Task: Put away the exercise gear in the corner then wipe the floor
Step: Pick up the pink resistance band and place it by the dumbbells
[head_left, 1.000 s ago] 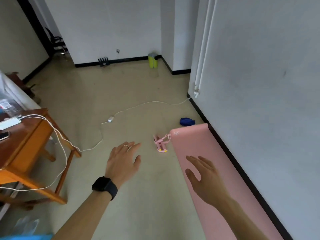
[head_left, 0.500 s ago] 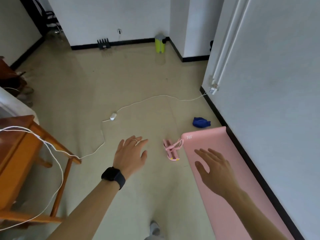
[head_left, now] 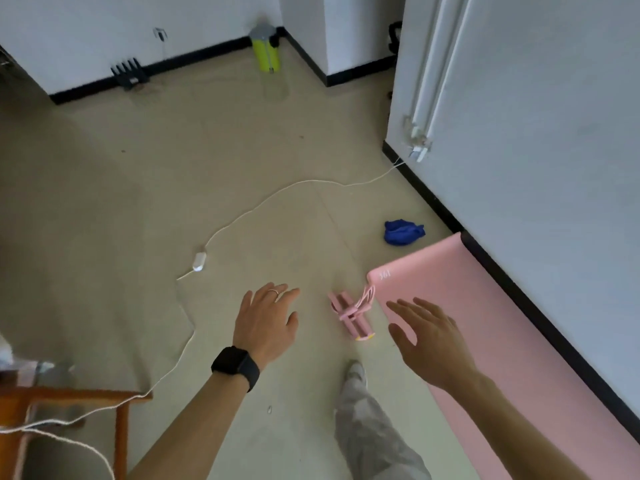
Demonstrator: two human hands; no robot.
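While I look down at the floor [head_left: 173, 202], my left hand [head_left: 266, 320] and right hand [head_left: 427, 336] hover with fingers spread, holding nothing; the bundled pink jump rope [head_left: 351, 315] lies between them, just beside the pink yoga mat [head_left: 502, 323] along the wall

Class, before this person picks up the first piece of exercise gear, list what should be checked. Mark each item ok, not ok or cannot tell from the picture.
1. Hands free: left hand and right hand are open and hold nothing. Ok.
2. Pink skipping rope in view: it lies bundled on the floor at the mat's corner. Ok.
3. Pink mat rolled for storing: it lies flat along the wall. Not ok.
4. Walking path free of snags: a white cable trails across the floor. Not ok.
5. Wiping cloth located: a blue cloth lies beyond the mat's end. Ok.
6. Storage corner ready: cannot tell.
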